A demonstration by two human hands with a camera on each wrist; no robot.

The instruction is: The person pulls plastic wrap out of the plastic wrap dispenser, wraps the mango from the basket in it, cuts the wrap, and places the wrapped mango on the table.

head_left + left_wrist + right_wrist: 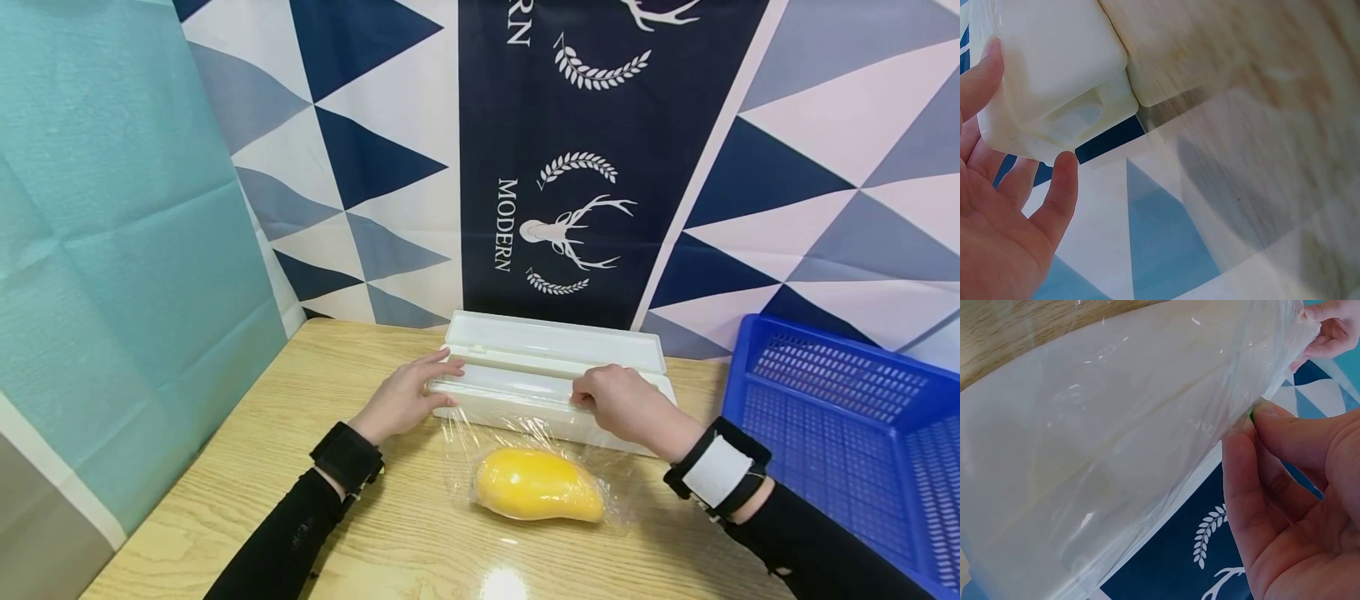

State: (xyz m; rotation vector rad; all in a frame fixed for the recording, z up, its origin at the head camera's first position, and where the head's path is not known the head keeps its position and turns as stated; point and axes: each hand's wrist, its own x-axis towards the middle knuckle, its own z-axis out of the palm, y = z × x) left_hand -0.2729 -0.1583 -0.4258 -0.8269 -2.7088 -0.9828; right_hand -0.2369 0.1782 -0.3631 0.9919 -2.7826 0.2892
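A white cling film dispenser [517,385] lies on the table with its lid [555,340] tipped back. My left hand [408,396] holds its left end; in the left wrist view the thumb lies on one face and the fingers reach round the end. Over the dispenser's edge, my right hand [630,408] pinches a small slide cutter [1252,415]; only a green bit shows between thumb and forefinger. Clear cling film [495,429] stretches from the dispenser down over a yellow mango [536,485], which lies on the table in front.
At the right stands a blue plastic basket [825,396] with mesh walls, close to my right forearm. A patterned cloth [390,167] hangs behind the wooden table [285,417], and a teal cloth [127,233] hangs on the left.
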